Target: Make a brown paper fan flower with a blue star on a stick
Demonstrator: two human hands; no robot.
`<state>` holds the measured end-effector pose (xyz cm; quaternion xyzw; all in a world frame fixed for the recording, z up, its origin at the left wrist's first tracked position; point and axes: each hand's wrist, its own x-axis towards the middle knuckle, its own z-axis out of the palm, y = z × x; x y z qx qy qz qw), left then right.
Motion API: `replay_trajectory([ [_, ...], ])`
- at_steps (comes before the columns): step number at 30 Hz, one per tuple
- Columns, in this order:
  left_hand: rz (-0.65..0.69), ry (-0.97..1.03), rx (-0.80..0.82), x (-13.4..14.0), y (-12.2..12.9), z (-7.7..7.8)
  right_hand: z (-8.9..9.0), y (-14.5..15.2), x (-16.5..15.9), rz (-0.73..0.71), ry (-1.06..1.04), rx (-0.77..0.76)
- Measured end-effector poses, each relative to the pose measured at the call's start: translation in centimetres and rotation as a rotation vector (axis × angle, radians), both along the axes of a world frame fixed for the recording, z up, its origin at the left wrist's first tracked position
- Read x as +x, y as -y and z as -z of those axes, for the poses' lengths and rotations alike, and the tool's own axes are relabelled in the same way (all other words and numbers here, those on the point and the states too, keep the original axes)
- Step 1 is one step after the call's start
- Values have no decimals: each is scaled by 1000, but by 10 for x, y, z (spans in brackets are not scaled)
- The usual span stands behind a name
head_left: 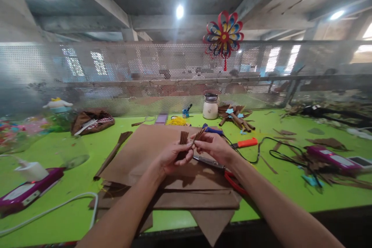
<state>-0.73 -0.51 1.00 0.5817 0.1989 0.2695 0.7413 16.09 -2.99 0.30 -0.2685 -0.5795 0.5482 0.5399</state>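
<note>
Brown sheets (196, 199) lie layered at the table's (170, 221) near edge, one pair of scissors (213, 163) on them. Above, your left hand (173, 156) curls its fingers (183, 147) around one pleated bundle (184, 137); your right hand (213, 147) pinches one fanned piece (200, 134). One lidded jar (210, 108), contents unclear, stands near the far edge.

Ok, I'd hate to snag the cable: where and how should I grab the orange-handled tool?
Probably its orange handle, from above on the far side: it lies flat, and the black cable bends along its near side and past its right end.
</note>
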Motion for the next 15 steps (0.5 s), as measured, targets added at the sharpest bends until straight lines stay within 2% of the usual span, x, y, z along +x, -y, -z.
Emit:
replay_trajectory([
  [5, 39, -16, 17, 2, 0, 1, 3, -3, 3, 53, -4, -13],
  [10, -61, -71, 15, 5, -3, 4, 7, -7, 4, 107, -6, -30],
  [15, -176, -132, 116, 9, 0, 5, 13, -11, 6, 148, 13, -28],
])
